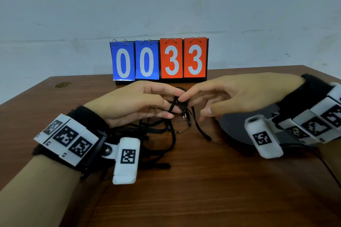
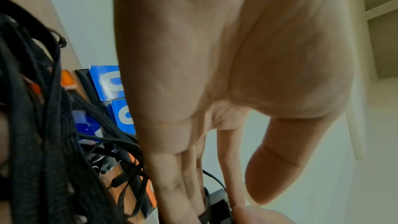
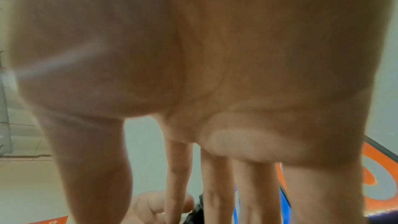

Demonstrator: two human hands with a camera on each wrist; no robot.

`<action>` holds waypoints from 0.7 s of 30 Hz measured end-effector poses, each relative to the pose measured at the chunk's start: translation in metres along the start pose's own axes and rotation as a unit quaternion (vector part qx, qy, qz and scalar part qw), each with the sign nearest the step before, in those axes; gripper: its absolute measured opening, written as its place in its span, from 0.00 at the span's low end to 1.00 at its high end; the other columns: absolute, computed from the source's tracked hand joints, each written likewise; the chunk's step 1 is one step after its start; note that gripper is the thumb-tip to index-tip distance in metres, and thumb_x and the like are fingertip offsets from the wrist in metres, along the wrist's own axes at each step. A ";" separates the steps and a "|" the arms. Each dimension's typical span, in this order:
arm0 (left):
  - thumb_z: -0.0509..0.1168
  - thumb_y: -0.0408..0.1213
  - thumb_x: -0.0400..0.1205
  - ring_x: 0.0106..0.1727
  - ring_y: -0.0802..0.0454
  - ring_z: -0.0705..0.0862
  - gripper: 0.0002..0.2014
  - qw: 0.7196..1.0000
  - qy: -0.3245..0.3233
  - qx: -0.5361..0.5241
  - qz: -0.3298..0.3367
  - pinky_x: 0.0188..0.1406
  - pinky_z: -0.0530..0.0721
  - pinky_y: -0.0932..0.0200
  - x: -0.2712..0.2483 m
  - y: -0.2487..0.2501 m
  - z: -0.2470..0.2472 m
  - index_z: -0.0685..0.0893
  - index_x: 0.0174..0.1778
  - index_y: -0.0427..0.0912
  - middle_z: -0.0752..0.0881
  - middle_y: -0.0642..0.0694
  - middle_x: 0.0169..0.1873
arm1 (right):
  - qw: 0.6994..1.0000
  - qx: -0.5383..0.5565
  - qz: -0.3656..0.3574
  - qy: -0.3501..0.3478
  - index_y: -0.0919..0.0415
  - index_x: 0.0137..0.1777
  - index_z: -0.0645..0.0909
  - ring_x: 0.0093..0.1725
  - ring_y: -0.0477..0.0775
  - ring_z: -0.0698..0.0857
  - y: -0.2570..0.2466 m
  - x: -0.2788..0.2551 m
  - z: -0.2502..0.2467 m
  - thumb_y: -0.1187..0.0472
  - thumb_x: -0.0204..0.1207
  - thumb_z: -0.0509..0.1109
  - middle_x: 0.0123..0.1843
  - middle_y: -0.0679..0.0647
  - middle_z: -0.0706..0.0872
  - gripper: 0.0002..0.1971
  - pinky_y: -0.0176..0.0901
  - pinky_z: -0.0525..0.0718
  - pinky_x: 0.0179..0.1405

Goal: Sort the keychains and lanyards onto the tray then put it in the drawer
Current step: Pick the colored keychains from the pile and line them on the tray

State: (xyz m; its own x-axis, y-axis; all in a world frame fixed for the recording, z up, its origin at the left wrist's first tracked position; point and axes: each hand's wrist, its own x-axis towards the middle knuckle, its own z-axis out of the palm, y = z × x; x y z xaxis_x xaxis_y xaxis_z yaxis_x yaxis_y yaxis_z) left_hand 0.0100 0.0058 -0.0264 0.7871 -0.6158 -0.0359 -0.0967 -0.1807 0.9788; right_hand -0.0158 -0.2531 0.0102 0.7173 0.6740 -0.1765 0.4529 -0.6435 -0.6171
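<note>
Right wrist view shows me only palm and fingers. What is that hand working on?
Observer: In the head view, the right hand reaches its fingertips into a black lanyard tangle on the table.
Operator: And the other hand?
Observer: The left hand touches a strap at the same spot. I cannot tell whether either hand grips it.
Operator: Any tray?
Observer: A dark tray lies under the right wrist, mostly hidden.
</note>
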 end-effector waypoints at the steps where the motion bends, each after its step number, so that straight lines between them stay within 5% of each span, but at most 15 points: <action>1: 0.58 0.18 0.86 0.67 0.42 0.89 0.21 1.000 -0.003 -0.005 0.000 0.67 0.86 0.48 0.000 0.000 0.000 0.86 0.69 0.38 0.90 0.40 0.65 | 1.000 0.000 0.000 0.002 0.40 0.77 0.73 0.64 0.39 0.87 0.000 0.000 0.000 0.58 0.85 0.68 0.72 0.37 0.83 0.23 0.36 0.83 0.61; 5: 0.58 0.19 0.87 0.67 0.41 0.89 0.21 1.000 -0.009 -0.005 -0.005 0.68 0.85 0.45 0.000 0.001 0.002 0.84 0.72 0.39 0.89 0.40 0.66 | 1.000 0.002 0.006 0.001 0.39 0.77 0.74 0.61 0.37 0.88 -0.003 -0.001 0.000 0.57 0.85 0.67 0.55 0.24 0.87 0.22 0.36 0.86 0.57; 11: 0.61 0.31 0.90 0.65 0.43 0.90 0.17 0.998 0.030 0.044 -0.022 0.67 0.87 0.46 0.001 0.001 -0.004 0.83 0.73 0.48 0.91 0.44 0.64 | 0.999 -0.019 0.001 0.034 0.42 0.70 0.82 0.58 0.42 0.89 0.000 0.000 0.000 0.57 0.85 0.67 0.54 0.40 0.90 0.16 0.41 0.88 0.56; 15: 0.60 0.33 0.91 0.62 0.47 0.91 0.15 0.993 0.091 0.066 -0.029 0.63 0.85 0.49 0.000 0.001 -0.013 0.83 0.70 0.52 0.93 0.43 0.58 | 0.999 -0.020 0.007 0.040 0.43 0.67 0.84 0.54 0.44 0.90 0.005 0.000 -0.002 0.57 0.85 0.68 0.52 0.44 0.91 0.13 0.43 0.88 0.54; 21: 0.62 0.38 0.90 0.57 0.56 0.91 0.09 0.960 0.161 0.223 -0.060 0.56 0.86 0.56 0.003 -0.002 -0.022 0.88 0.59 0.50 0.95 0.55 0.51 | 0.998 -0.013 0.012 0.058 0.45 0.64 0.86 0.56 0.47 0.91 0.012 -0.002 -0.008 0.58 0.84 0.68 0.51 0.47 0.91 0.12 0.50 0.89 0.59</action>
State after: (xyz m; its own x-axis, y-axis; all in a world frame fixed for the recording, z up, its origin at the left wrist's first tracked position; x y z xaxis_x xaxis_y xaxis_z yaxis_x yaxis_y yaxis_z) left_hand 0.0259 0.0212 -0.0242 0.9491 -0.3149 -0.0078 -0.1893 -0.5898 0.7851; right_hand -0.0071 -0.2650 0.0095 0.7837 0.6129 -0.1007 0.4471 -0.6691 -0.5937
